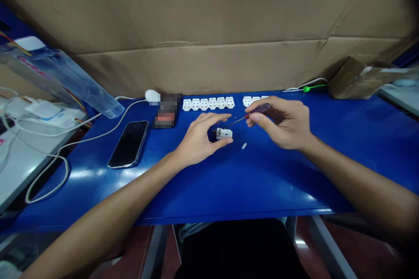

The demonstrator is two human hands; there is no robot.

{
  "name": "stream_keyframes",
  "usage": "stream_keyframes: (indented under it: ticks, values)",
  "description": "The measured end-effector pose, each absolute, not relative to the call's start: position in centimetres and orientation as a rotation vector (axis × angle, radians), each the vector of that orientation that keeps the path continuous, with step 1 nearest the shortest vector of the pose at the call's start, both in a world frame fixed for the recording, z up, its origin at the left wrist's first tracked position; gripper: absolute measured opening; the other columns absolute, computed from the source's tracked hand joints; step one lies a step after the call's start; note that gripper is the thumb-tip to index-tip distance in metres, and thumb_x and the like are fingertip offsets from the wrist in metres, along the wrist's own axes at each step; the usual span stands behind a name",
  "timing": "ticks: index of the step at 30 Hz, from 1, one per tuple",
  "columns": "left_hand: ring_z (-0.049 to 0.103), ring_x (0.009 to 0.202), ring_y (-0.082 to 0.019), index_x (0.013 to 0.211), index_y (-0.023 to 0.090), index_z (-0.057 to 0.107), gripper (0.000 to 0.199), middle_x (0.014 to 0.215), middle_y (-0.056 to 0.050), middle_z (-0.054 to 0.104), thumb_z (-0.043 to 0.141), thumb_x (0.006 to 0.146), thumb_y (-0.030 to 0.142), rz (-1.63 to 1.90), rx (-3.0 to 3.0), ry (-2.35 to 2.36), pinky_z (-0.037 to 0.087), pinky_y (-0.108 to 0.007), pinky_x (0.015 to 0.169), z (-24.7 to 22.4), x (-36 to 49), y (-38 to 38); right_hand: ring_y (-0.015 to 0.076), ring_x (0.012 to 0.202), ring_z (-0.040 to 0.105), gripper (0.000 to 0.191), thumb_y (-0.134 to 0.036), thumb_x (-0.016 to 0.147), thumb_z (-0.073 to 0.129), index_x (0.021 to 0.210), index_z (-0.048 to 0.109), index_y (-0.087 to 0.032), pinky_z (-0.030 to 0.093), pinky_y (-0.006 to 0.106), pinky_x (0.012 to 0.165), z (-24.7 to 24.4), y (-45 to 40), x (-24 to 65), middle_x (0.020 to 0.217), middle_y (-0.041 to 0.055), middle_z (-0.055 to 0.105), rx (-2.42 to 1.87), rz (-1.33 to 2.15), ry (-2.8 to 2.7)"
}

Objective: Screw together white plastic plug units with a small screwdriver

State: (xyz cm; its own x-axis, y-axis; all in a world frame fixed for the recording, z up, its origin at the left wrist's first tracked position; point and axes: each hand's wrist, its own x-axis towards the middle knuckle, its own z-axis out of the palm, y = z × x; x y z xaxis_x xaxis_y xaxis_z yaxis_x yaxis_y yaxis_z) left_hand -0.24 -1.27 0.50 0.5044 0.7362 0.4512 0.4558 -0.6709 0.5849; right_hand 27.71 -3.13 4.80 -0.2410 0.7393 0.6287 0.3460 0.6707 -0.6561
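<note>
2 bare hands work close together over a glossy blue table [229, 192]. The left hand [198, 139] arches over a small white plastic terminal block [224, 133], its fingers spread and curved, with the thumb tip at the block's near side; a thin ring shows on 1 finger. The right hand [281, 122] pinches a slim screwdriver [258, 111] between thumb and fingers. Its translucent purple handle lies against the fingers, and its thin metal shaft slants down to end just beside the block.

A small pale oblong part [244, 145] lies on the table near both hands. Behind them stand 6 white terminal blocks [208, 103] in a tight row, then a short gap and more blocks [252, 100], partly hidden by the right hand. A wide band of smooth blue surface runs from the hands to the table's near edge.

Farther left lie a black smartphone [128, 144] and a looping white cable [98, 130]. A green-handled tool [314, 88] lies along the back edge, where creased brown cardboard [209, 17] forms a rough wall.
</note>
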Motion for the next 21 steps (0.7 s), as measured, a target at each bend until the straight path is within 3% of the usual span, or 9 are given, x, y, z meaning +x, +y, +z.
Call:
stream_keyframes:
  ticks: [2,4,7,12,15,18,21]
  values:
    - [0.072,0.140,-0.035,0.158,0.028,0.074,0.064,0.151,-0.012,0.078,0.097,0.100,0.042,0.869,2.399,1.078,0.061,-0.058,0.120,0.2,-0.6,-0.9,0.0224,0.075,0.086,0.025,-0.057,0.108,0.083,0.112,0.089,-0.034,0.077,0.040,0.075,4.7,-2.8,28.1,0.093,0.0020,0.090,-0.876,0.441,-1.816]
    - [0.073,0.134,-0.036,0.142,0.026,0.083,0.044,0.142,-0.012,0.078,0.094,0.102,0.041,0.767,2.465,1.136,0.061,-0.059,0.118,0.1,-1.1,-0.4,0.0230,0.075,0.086,0.026,-0.058,0.107,0.083,0.113,0.089,-0.033,0.076,0.041,0.075,4.7,-2.5,28.5,0.091,0.0026,0.089,-0.895,0.420,-1.783]
    - [0.076,0.127,-0.032,0.144,0.030,0.084,0.033,0.137,-0.010,0.079,0.081,0.112,0.035,0.624,2.485,1.004,0.064,-0.054,0.112,0.3,-1.7,0.4,0.0221,0.074,0.085,0.025,-0.057,0.108,0.083,0.111,0.089,-0.033,0.076,0.040,0.074,4.7,-2.2,28.6,0.089,0.0027,0.088,-0.882,0.412,-1.759]
    - [0.069,0.152,-0.032,0.156,0.032,0.076,0.045,0.160,-0.009,0.075,0.063,0.116,0.016,0.643,2.545,0.840,0.055,-0.060,0.130,0.9,-1.9,0.6,0.0218,0.073,0.084,0.030,-0.062,0.107,0.083,0.110,0.089,-0.033,0.077,0.041,0.075,4.9,-2.2,28.4,0.088,0.0026,0.088,-0.890,0.407,-1.757]
    - [0.068,0.154,-0.034,0.153,0.029,0.077,0.044,0.162,-0.012,0.071,0.071,0.111,0.020,0.749,2.498,0.900,0.055,-0.061,0.131,0.9,-1.5,0.2,0.0220,0.073,0.084,0.033,-0.065,0.106,0.082,0.109,0.088,-0.032,0.077,0.041,0.076,4.9,-2.2,28.5,0.089,0.0028,0.088,-0.903,0.396,-1.755]
    - [0.075,0.137,-0.034,0.138,0.027,0.083,0.033,0.145,-0.011,0.079,0.086,0.107,0.036,0.785,2.458,0.956,0.059,-0.059,0.124,0.7,-1.0,-0.1,0.0211,0.074,0.085,0.031,-0.062,0.107,0.083,0.110,0.089,-0.032,0.077,0.039,0.076,4.9,-2.1,28.6,0.090,0.0025,0.088,-0.897,0.402,-1.760]
    - [0.078,0.133,-0.031,0.131,0.028,0.086,0.022,0.138,-0.007,0.085,0.082,0.110,0.033,0.773,2.442,0.924,0.059,-0.057,0.122,0.5,-0.6,-0.2,0.0200,0.075,0.085,0.024,-0.055,0.107,0.085,0.112,0.090,-0.031,0.077,0.037,0.075,4.9,-2.1,28.5,0.091,0.0018,0.089,-0.867,0.422,-1.762]
